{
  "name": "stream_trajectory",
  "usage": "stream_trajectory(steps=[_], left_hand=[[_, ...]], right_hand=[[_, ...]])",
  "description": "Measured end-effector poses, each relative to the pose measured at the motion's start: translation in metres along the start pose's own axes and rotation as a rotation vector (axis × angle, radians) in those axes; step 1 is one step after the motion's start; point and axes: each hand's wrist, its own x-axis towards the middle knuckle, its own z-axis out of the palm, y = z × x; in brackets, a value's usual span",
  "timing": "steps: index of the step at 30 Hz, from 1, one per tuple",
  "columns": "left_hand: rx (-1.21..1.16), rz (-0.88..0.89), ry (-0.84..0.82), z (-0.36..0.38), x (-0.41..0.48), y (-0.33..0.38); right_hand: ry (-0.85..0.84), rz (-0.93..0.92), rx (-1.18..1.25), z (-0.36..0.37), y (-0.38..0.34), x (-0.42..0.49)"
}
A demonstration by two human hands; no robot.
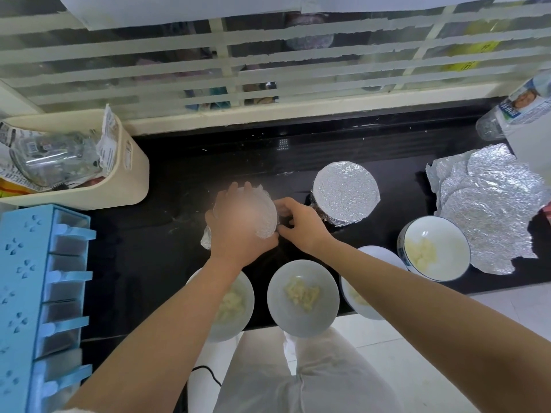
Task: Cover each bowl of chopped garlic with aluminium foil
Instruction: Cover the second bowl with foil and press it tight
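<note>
A bowl under a foil sheet (262,216) stands mid-counter, its foil blown out by glare. My left hand (235,231) curls over its left side and grips the foil at the rim. My right hand (298,225) pinches the foil edge at the bowl's right side. Just to the right stands a bowl fully wrapped in foil (346,193). Several open white bowls of chopped garlic sit nearer me: one under my left forearm (235,308), one in the middle (302,298), one partly behind my right forearm (357,296), and a blue-rimmed one (435,251) at the right.
Crumpled foil sheets (489,210) lie at the right of the black counter (179,180). A plastic bottle (515,108) lies at the back right. A cream bin of rubbish (74,162) and a blue drawer rack (38,293) stand at the left. A barred window runs behind.
</note>
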Motion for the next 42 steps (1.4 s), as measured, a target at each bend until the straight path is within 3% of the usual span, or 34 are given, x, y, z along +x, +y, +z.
stream_trajectory(steps=[9,20,42], left_hand=[[0.005,0.015,0.016,0.0,-0.001,-0.001],[0.005,0.012,0.007,0.001,-0.001,-0.002],[-0.01,0.011,-0.008,-0.001,-0.002,-0.002]], right_hand=[[0.024,-0.003,-0.004,-0.01,0.001,0.006],[0.105,0.016,-0.228,-0.007,-0.009,0.016],[0.248,0.165,-0.055,0.003,-0.018,0.01]])
